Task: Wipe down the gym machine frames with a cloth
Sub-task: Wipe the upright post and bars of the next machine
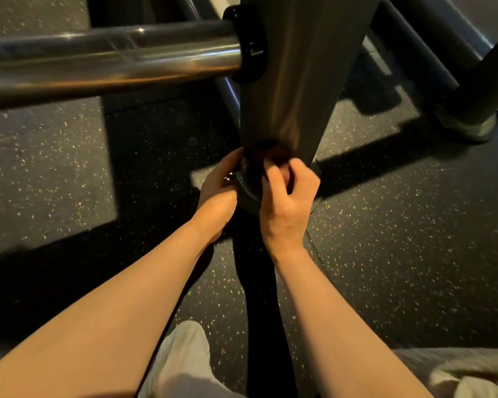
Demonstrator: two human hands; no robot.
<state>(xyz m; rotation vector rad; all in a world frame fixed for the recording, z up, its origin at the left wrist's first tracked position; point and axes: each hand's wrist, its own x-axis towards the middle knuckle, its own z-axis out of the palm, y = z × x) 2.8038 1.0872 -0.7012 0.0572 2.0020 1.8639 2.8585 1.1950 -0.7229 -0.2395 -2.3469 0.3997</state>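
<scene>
Fingers point(273, 179) curled at upright point(288, 81) base | held item dark, unclear

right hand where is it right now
In the head view, the right hand is just right of centre, fingers curled at the foot of the grey upright post, beside the left hand.

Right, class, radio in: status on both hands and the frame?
Left hand and right hand curled around dark item at upright frame base. Cloth not clearly identifiable. Chrome bar overhead, clear of hands.
</scene>
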